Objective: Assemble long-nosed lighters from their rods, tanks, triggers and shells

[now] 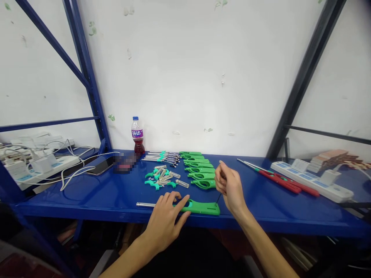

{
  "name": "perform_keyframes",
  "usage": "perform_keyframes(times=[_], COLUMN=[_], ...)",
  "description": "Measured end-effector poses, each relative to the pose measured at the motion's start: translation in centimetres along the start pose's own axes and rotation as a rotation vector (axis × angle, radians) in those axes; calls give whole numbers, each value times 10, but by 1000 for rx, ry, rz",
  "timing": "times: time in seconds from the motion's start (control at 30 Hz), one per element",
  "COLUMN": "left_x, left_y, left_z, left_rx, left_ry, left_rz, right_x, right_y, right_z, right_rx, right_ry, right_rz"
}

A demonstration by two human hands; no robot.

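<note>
A long green utility lighter point(203, 207) with a metal barrel lies along the table's front edge. My left hand point(168, 212) is laid across its middle, holding it down with thumb and fingers on the body. My right hand point(230, 187) is closed around a thin screwdriver point(218, 198), its handle mostly hidden by my fingers. The dark shaft slants down to the right end of the green body. Just behind are several green handle shells point(199, 170), and loose clear tubes point(182, 183) with teal triggers point(171, 185).
Metal barrels with wires point(153, 158) lie at the back, near a bottle point(137, 135) of dark drink. Red lighters point(278, 180) and a power strip point(310, 180) are on the right. A phone point(101, 166), cables and another power strip point(58, 166) occupy the left of the blue table point(101, 200).
</note>
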State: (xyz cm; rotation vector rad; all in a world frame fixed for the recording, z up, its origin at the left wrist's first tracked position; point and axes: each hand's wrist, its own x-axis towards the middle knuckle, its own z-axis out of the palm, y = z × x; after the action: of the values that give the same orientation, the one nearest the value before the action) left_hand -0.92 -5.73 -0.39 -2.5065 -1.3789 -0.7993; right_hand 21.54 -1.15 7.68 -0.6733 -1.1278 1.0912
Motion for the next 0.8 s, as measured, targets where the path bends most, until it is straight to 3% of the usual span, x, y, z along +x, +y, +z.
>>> perform_keyframes(times=[0.27,0.37,0.6,0.8], left_x=[-1,-1,-1,-2], left_y=[1,2,1,-1], left_z=[-1,-2,-2,-2], left_rx=[25,37,71,83], left_ry=[39,51,74,84], left_rz=[18,25,45,55], right_x=[-3,-7,-25,-21], right_y=[-2,-1,12,24], right_z=[-25,-20,15,-4], right_rx=[-7,-20,-136,-262], right_ry=[40,5,-77,20], right_rz=[19,-11,-185,-315])
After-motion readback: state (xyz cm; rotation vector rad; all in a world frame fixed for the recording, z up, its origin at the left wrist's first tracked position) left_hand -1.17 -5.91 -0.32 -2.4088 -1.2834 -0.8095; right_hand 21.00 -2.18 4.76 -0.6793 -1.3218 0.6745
